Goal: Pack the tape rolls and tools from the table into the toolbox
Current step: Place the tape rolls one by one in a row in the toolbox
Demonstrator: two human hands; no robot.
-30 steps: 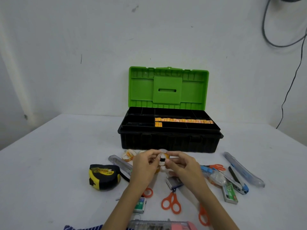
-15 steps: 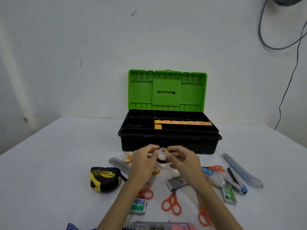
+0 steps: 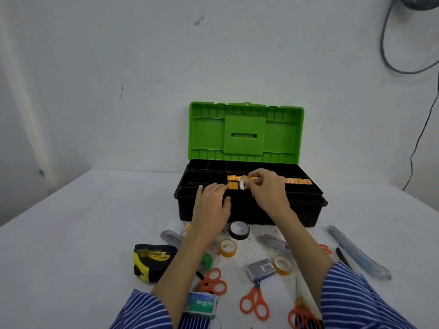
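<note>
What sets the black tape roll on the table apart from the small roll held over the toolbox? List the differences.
The black tape roll lies free on the white table; the small clear tape roll with an orange core is pinched by the right hand above the black toolbox with the green lid. The black roll is opaque and looks larger; the held one is pale. Both are rings with open centres.

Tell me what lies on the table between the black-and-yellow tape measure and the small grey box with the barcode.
In the head view, between the black-and-yellow tape measure and the small grey barcode box lie the left forearm, a green stapler, and orange-handled scissors.
</note>
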